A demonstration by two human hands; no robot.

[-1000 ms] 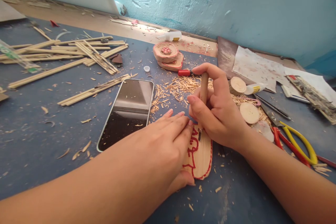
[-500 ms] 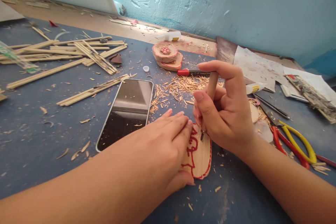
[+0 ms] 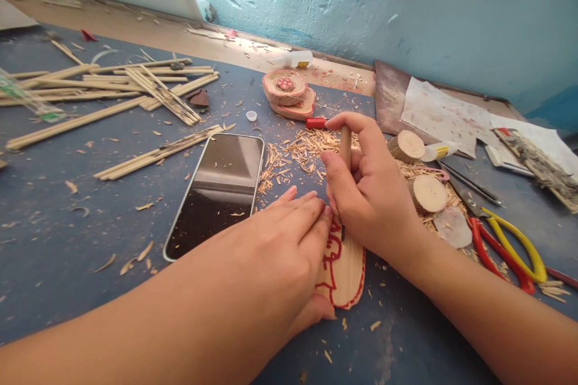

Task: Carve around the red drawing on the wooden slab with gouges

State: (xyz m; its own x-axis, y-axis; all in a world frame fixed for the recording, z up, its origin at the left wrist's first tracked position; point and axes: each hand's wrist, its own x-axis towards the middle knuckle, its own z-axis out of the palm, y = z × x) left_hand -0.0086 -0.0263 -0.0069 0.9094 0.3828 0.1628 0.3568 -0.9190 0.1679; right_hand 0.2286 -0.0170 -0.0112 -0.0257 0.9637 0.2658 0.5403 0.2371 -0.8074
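An oval wood slice (image 3: 351, 274) lies on the table in front of me, with red marker lines drawn on its pale face and along its rim. My left hand (image 3: 289, 246) grips it from the left, fingers over its far part and thumb at its near edge; the left part of the slice is hidden beneath. My right hand (image 3: 370, 192) is closed around a carving tool (image 3: 345, 143) with a wooden handle, held steeply. The tool's dark metal tip meets the slice close to the red drawing, partly covered by my fingers.
A phone (image 3: 217, 192) lies left of my hands. Wood shavings (image 3: 298, 153), a red marker (image 3: 316, 124) and stacked wood slices (image 3: 289, 93) sit beyond. Pliers (image 3: 506, 246) and cut wood rounds (image 3: 428, 194) are at right, wooden sticks (image 3: 112, 90) at left.
My right hand has shifted left and slightly down with the carving tool, whose tip sits further left and higher on the slice. The wood rounds at right are now uncovered. My left hand stays put.
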